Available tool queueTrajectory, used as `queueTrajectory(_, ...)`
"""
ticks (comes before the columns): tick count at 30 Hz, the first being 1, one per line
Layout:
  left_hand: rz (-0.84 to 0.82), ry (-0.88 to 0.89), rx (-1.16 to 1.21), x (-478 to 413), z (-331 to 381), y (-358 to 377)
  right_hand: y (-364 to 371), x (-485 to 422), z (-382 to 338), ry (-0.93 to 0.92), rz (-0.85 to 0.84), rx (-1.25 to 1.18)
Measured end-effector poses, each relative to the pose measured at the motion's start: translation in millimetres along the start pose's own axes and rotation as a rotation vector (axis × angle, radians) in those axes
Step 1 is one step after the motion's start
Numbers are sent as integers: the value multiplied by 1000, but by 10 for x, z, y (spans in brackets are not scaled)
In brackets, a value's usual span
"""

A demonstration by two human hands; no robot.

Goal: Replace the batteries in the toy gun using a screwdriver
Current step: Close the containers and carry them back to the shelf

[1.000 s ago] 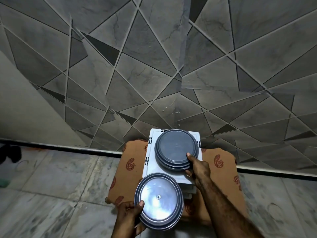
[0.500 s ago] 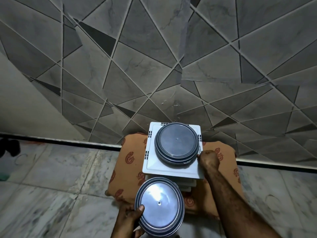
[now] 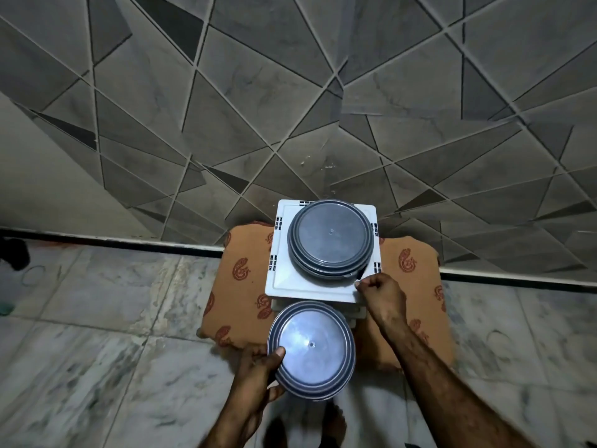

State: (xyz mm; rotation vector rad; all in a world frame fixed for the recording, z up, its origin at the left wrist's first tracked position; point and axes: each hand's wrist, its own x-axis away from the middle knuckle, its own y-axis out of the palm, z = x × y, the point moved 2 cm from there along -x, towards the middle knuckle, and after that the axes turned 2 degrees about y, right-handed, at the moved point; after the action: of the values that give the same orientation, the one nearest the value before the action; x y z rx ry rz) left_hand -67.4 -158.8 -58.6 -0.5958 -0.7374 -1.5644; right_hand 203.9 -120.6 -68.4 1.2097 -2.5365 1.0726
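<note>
No toy gun, batteries or screwdriver show in the head view. My left hand holds a round grey lidded container by its left rim, in front of a white square box. A second round grey container sits on top of that box's lid. My right hand is closed on the lid's front right corner, just beside the second container's rim. What the box and the containers hold is hidden.
The white box stands on an orange patterned cushion on the marble floor, against a grey tiled wall. My feet are just below the held container. A dark object lies at the far left.
My right hand left the front rim of the upper container and moved right to the white lid's front corner. The left hand kept the lower container, which sank slightly.
</note>
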Motion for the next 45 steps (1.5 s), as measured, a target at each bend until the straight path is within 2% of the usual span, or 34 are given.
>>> queueTrajectory(5,-22,6,-51,-136,-1,63,85,350,294,-15,-172,-167)
queueTrajectory(11,-39,25,-108,-279,-78,71,97,466,531,-5,-216,-170)
queueTrajectory(15,-37,-18,-113,-408,-224,-7,150,505,665,76,-256,-206)
queueTrajectory(26,16,-18,-126,-999,-241,36,442,262,925,186,-238,-335)
queueTrajectory(37,39,35,101,-1583,-211,259,704,-141,1104,248,-247,-314)
queueTrajectory(45,11,63,147,-1863,-195,481,782,-390,1079,403,-218,-354)
